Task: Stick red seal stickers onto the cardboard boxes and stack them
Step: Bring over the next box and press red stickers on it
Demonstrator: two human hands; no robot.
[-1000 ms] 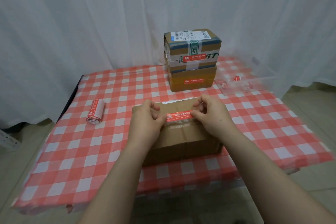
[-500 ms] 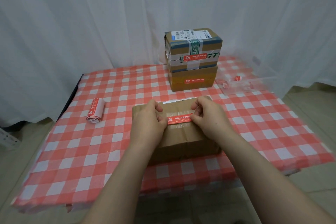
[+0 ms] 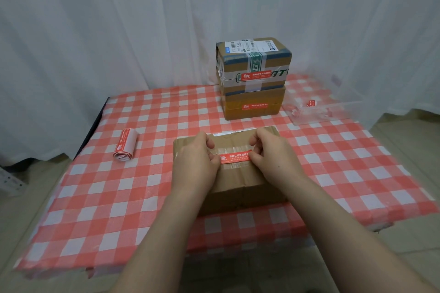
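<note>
So a red sticker (image 3: 234, 157) is laid flat across the taped seam on top of the box (image 3: 238, 176), which is sat near the front edge of the desk (image 3: 114, 197). Its left end is pinched by the left hand (image 3: 195, 162) and its right end by the right hand (image 3: 273, 160), fingers curled on both. Further back, the top box (image 3: 254, 59) is stacked on the lower box (image 3: 252, 106), each stickered in front. A roll (image 3: 125, 145) is parked off left, a clear tray (image 3: 333, 114) just right of the stack.

The tablecloth (image 3: 119, 197) is red-and-white checked, the box (image 3: 238, 181) brown, the sticker (image 3: 235, 157) red.
</note>
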